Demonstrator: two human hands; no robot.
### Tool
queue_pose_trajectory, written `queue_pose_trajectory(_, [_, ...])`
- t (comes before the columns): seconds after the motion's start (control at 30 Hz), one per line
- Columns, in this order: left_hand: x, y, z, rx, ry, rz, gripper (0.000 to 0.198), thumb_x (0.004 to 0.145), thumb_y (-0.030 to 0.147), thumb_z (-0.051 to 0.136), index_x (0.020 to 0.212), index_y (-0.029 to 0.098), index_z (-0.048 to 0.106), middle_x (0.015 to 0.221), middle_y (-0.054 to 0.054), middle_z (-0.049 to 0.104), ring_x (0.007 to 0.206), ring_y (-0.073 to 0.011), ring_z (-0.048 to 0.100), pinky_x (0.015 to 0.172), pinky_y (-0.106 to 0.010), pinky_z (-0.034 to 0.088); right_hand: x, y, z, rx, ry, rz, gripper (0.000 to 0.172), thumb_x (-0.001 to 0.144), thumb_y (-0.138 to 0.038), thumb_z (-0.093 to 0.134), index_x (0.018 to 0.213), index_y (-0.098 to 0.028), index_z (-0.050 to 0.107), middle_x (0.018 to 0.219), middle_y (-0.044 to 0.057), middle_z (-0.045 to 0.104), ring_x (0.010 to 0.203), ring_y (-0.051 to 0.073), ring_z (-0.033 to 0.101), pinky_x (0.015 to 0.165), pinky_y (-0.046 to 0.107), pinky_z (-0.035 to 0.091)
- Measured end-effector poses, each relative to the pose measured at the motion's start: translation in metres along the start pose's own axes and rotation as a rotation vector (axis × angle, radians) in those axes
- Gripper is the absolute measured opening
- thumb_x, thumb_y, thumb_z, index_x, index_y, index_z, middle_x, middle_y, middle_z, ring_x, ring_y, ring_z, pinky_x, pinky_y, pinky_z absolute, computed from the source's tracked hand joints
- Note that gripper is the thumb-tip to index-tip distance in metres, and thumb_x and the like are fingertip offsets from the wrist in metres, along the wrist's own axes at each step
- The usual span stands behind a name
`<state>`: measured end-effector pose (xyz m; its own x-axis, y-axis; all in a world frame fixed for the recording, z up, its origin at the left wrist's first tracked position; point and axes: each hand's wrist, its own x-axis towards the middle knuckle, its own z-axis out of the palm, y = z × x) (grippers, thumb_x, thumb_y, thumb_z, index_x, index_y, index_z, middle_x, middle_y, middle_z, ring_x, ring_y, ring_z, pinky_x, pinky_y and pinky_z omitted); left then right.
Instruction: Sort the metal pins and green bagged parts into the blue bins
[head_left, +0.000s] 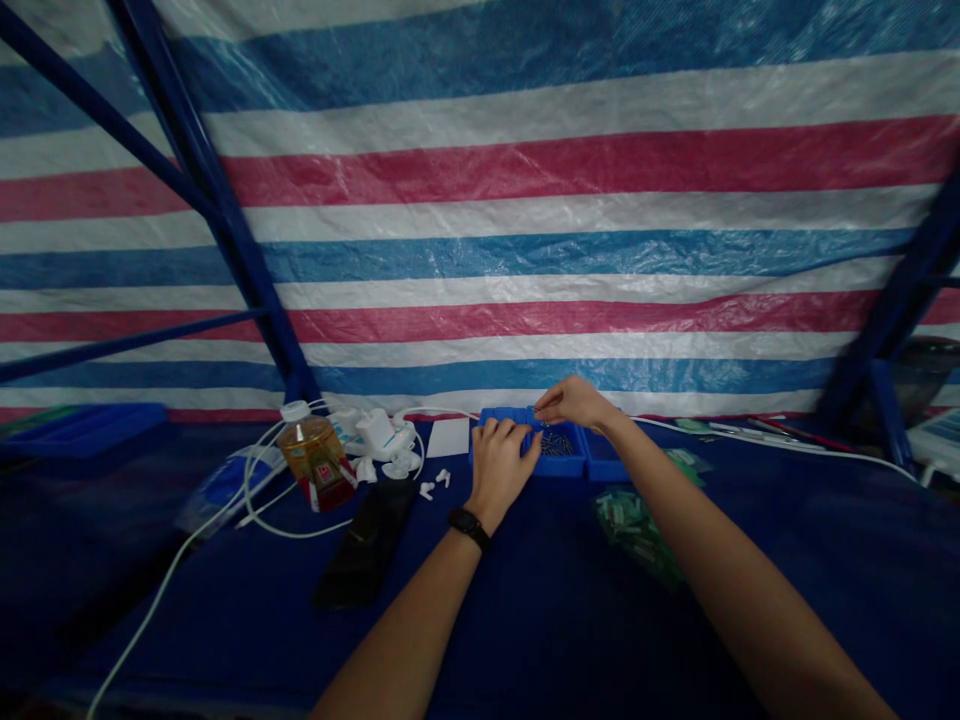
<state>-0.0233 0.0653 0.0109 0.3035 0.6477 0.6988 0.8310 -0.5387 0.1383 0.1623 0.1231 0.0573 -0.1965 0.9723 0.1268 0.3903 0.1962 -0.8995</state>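
My left hand (504, 462) lies over the left part of a blue parts bin (564, 467), its fingers bent and the thumb held apart. It covers most of what is in that part. Above the back of the bin, my right hand (574, 402) is closed in a pinch on something tiny that I cannot make out. Many small dark metal pieces, apparently screws (556, 443), lie in the bin below it. A second blue bin (606, 462) stands close on the right, partly behind my right forearm.
Clear bags of green pieces (637, 525) lie beneath my right forearm. Leftward are white earbuds (435, 482), a black phone-like slab (367, 540), white chargers (379, 432) with cables, and a bottle of amber drink (319, 460). A striped tarp (562, 210) hangs behind the blue table (540, 620).
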Motion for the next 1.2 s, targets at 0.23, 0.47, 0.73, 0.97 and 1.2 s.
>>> queue_pose_trajectory(0.23, [-0.001, 0.003, 0.002, 0.003, -0.009, 0.024, 0.03, 0.101, 0.043, 0.051, 0.094, 0.023, 0.072, 0.09, -0.005, 0.07, 0.093, -0.0236, 0.056, 0.081, -0.038, 0.036, 0.0, -0.002, 0.014, 0.027, 0.004, 0.023, 0.016, 0.064, -0.015, 0.08, 0.08, -0.013, 0.08, 0.075, 0.006, 0.078, 0.067, 0.017, 0.07, 0.066, 0.025, 0.059])
queue_pose_trajectory(0.47, [0.0, 0.003, -0.001, 0.083, 0.0, -0.044, 0.029, 0.102, 0.041, 0.05, 0.089, 0.021, 0.066, 0.09, -0.007, 0.069, 0.091, -0.0256, 0.057, 0.079, -0.038, 0.035, 0.0, -0.005, 0.031, -0.007, 0.057, 0.037, 0.018, 0.063, -0.011, 0.077, 0.08, -0.013, 0.08, 0.073, 0.006, 0.077, 0.066, 0.017, 0.07, 0.061, 0.022, 0.056])
queue_pose_trajectory(0.73, [0.0, 0.006, 0.002, 0.067, -0.034, -0.102, 0.029, 0.102, 0.042, 0.05, 0.093, 0.02, 0.066, 0.093, -0.007, 0.071, 0.092, -0.0262, 0.058, 0.079, -0.038, 0.036, 0.0, -0.007, 0.025, 0.04, 0.06, 0.065, 0.017, 0.064, -0.013, 0.081, 0.081, -0.013, 0.08, 0.078, 0.006, 0.078, 0.068, 0.017, 0.071, 0.064, 0.023, 0.058])
queue_pose_trajectory(0.97, [-0.003, 0.011, 0.009, -0.059, -0.041, -0.085, 0.025, 0.102, 0.038, 0.052, 0.1, 0.021, 0.07, 0.094, -0.004, 0.072, 0.093, -0.0235, 0.06, 0.081, -0.037, 0.037, -0.003, -0.006, 0.01, 0.071, -0.012, 0.106, 0.015, 0.061, -0.013, 0.085, 0.074, -0.014, 0.079, 0.072, 0.004, 0.077, 0.067, 0.016, 0.07, 0.064, 0.022, 0.059])
queue_pose_trajectory(1.2, [-0.003, 0.015, 0.009, -0.111, -0.052, -0.062, 0.019, 0.102, 0.03, 0.052, 0.1, 0.022, 0.068, 0.096, -0.003, 0.071, 0.094, -0.0225, 0.059, 0.08, -0.036, 0.037, -0.007, -0.007, 0.002, 0.098, -0.054, 0.113, 0.014, 0.062, -0.014, 0.086, 0.074, -0.016, 0.079, 0.076, 0.004, 0.078, 0.072, 0.016, 0.072, 0.069, 0.023, 0.061])
